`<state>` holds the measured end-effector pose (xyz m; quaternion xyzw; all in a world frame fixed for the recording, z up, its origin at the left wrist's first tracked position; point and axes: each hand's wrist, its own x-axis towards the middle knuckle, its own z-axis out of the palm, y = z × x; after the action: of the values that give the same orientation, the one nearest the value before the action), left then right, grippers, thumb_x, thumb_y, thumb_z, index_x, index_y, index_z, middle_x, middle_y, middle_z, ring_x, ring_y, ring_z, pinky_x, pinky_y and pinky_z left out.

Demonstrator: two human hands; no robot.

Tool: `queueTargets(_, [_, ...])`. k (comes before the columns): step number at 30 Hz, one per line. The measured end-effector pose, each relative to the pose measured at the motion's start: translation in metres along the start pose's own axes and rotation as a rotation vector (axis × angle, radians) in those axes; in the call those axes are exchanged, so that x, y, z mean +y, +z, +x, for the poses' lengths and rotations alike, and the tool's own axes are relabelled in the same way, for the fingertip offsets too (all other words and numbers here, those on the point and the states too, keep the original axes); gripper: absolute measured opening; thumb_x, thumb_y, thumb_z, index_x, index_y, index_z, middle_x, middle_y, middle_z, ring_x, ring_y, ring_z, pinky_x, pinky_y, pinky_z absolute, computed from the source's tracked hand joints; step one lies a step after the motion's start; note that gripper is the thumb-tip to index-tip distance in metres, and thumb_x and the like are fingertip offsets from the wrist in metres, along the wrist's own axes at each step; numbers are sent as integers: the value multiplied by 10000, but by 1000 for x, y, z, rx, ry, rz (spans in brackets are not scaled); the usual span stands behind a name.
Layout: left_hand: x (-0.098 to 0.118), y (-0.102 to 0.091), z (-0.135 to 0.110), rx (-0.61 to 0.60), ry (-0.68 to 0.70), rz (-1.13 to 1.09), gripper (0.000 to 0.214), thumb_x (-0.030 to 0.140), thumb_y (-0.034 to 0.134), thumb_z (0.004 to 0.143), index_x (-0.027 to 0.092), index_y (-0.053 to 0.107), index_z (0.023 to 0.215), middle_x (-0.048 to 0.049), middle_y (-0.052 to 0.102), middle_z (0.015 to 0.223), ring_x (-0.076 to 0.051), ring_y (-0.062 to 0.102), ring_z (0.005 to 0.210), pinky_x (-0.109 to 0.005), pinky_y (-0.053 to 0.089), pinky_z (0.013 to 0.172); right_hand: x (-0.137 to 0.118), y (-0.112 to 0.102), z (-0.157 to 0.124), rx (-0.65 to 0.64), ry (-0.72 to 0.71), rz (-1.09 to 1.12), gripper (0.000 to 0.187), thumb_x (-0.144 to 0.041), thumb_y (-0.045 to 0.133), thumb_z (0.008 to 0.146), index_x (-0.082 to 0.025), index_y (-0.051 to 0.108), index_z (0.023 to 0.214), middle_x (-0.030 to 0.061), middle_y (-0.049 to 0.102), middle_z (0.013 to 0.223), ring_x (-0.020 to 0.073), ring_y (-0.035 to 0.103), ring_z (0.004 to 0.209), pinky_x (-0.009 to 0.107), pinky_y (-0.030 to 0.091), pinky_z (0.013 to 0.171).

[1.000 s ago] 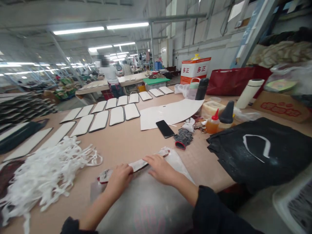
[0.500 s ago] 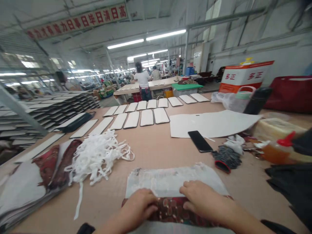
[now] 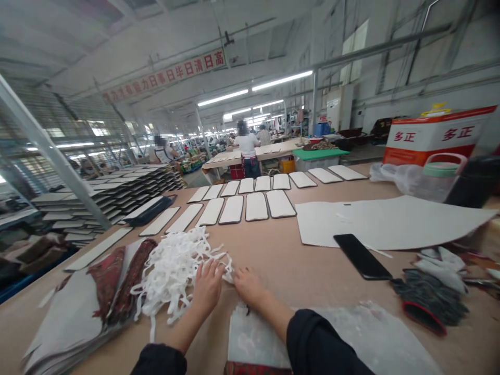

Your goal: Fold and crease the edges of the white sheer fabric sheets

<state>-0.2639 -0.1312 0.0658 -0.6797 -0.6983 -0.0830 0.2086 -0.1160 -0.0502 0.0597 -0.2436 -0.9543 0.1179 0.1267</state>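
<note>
- Nearest the camera: the left hand (image 3: pixel 207 294) lies spread, palm down, on the right edge of the pile of white strips (image 3: pixel 175 276); no pinch shows.
- The right hand (image 3: pixel 250 286) rests just right of the pile on the tan desk (image 3: pixel 297 271), fingers loosely together, its fingertips at or touching a strip end; no clear grip shows.
- Right of the pile and below the right hand: a pale, dusty sheet (image 3: pixel 258 333), with red patterned fabric (image 3: pixel 253 370) showing at its near edge.
- Left of the pile: a stack of pale sheets and red patterned fabric (image 3: pixel 66 317).
- Farther right of the pile: a black smartphone (image 3: pixel 361 255), a dark work glove with a red cuff (image 3: pixel 429 302) and a large white cut sheet (image 3: pixel 390 224).
- Beyond the pile: rows of white, dark-edged rounded panels (image 3: pixel 242 208), with stacked dark panels (image 3: pixel 125 192) farther left.
- Farthest from the pile: a co-worker in a white shirt (image 3: pixel 247 148) stands at another desk, near a green-topped bin (image 3: pixel 318 153).
</note>
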Motion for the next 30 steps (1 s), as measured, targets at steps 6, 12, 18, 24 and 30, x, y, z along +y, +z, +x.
queueTargets(6, [-46,25,-7,-159,-163,118,348,156,390,818,234,563,1109,-92,506,1269,-262,367,1228,-518,179,1031,82,-44,-53,56,304,183,152,-160,485,733,-123,626,773,85,641,884,171,563,835,261,405,740])
queueTargets(12, [-16,12,2,-130,-180,39,470,88,433,735,185,513,1188,-131,414,1348,-288,289,1278,-532,165,1035,146,-112,-145,315,600,346,315,-367,395,781,-149,610,710,35,602,669,175,528,661,276,364,597])
queueTargets(18, [106,-37,15,-249,-48,-735,339,214,491,763,197,583,1088,-80,563,1193,-220,461,1138,-391,319,994,85,-108,-182,391,541,863,310,-457,463,770,-172,563,697,-10,541,603,133,498,607,272,388,624])
queueTargets(24, [199,-73,13,-595,-231,-1609,289,392,575,732,162,662,884,-22,626,727,-130,536,664,-223,412,586,42,-88,-196,228,526,1244,342,-458,501,742,-153,556,888,-47,495,573,62,381,398,210,283,401])
queueTargets(30, [217,-67,29,-433,-795,-2040,353,352,752,577,125,671,835,23,509,597,-54,450,533,-160,354,480,41,-83,-221,229,643,1172,255,-409,476,743,-157,510,750,-57,466,512,52,286,372,206,197,379])
